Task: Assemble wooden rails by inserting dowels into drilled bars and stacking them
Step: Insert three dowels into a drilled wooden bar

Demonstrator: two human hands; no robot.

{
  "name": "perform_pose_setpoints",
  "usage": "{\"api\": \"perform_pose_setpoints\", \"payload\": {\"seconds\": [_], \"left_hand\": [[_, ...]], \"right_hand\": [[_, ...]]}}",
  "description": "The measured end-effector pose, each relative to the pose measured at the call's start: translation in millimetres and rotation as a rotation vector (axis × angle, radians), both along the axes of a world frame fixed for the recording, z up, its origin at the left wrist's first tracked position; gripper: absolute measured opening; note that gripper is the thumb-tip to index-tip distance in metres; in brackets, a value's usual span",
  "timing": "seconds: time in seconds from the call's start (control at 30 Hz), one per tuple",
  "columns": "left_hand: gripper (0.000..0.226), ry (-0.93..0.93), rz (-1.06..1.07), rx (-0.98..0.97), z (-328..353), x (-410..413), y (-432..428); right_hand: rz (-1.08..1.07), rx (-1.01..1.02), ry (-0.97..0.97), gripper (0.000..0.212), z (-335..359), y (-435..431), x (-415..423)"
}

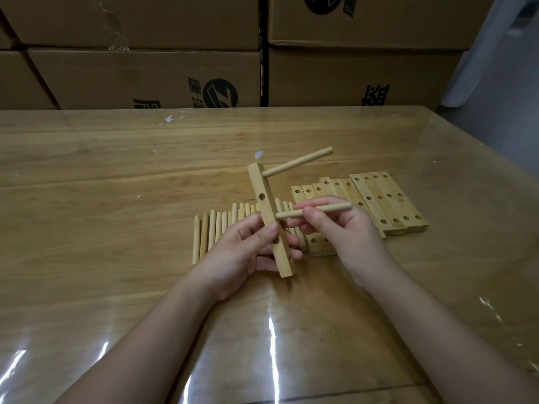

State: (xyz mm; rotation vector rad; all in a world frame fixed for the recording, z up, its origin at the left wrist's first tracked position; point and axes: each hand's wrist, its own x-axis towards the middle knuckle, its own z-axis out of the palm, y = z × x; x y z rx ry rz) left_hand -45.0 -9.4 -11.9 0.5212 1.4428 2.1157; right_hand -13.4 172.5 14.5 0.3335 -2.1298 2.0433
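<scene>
While left hand (245, 249) holds pale drilled wooden bar (258, 182) low in closed grip, right hand (341, 231) pinches round wooden dowel (335, 207) beside bar; prob. light, stiff, so grip nr tip.

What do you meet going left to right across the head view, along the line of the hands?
A row of loose dowels → left hand → the drilled bar it grips → right hand, pinching a dowel → drilled bars lying flat.
</scene>
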Motion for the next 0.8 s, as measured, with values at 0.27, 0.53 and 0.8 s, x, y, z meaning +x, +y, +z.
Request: {"api": "perform_pose_setpoints", "payload": {"seconds": [0.27, 0.53, 0.8], "left_hand": [[0.031, 0.025, 0.021, -0.029, -0.7, 3.1, 1.0], [0.030, -0.008, 0.012, -0.020, 3.0, 1.1, 3.8], [0.040, -0.083, 0.044, 0.029, 3.1, -1.7, 2.0]], "right_hand": [[-0.034, -0.024, -0.044, 0.013, -1.1, -4.4, 0.9], [-0.091, -0.022, 0.008, 0.023, 3.8, -4.0, 2.7], [-0.233, 0.008, 0.168, 0.013, 12.1, 13.8, -0.3]]}}
